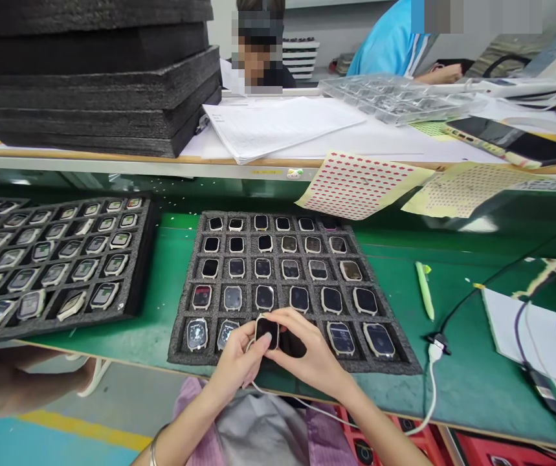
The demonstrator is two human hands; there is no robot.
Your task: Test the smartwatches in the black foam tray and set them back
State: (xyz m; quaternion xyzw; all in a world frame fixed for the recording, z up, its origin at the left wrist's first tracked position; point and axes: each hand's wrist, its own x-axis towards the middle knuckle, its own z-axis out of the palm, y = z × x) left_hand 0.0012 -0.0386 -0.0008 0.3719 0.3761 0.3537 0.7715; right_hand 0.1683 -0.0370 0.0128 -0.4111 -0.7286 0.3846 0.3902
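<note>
The left hand (pixel 237 362) and right hand (pixel 309 353) pinch a smartwatch (pixel 266 331) between their fingertips, screen up, just above the bottom row of a foam tray (pixel 178 343). A dark cell (pixel 293 345) lies just beside the watch, partly under the right fingers. Other watches sit close on either side, leaving little room, while the green surface (pixel 462 382) beyond the tray's right edge is more open, though a white cable (pixel 432 382) crosses it.

Green workbench (pixel 472 382) | two foam trays (pixel 179 349) of smartwatches (pixel 264 298) | green pen (pixel 424 291) | white paper (pixel 525 336)
</note>
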